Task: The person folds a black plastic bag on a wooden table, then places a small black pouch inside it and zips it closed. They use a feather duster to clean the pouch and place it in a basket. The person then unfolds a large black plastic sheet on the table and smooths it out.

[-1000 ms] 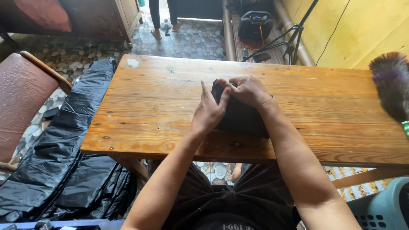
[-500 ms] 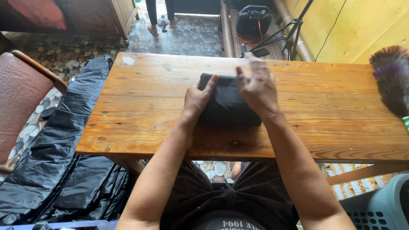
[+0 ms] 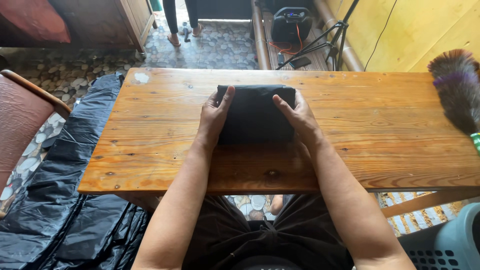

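- My left hand [image 3: 214, 116] lies flat on the left edge of the folded black cloth [image 3: 256, 114], fingers spread and loose, thumb up along its left side; this grip presses down and pinches nothing.
- My right hand [image 3: 299, 116] rests on the cloth's right edge the same way, its grip spread and flat, the thumb reaching in over the top.
- The cloth sits as a neat rectangle on the wooden desk [image 3: 150, 135], about mid-width and toward the far edge, between my two hands.
- A feather duster [image 3: 456, 90] lies at the far right end of the desk, well apart from the cloth.
- Black plastic sheeting [image 3: 55, 200] covers the floor to the left, beside a brown chair [image 3: 20, 125].
- A pale blue basket [image 3: 445, 240] stands at the near right.
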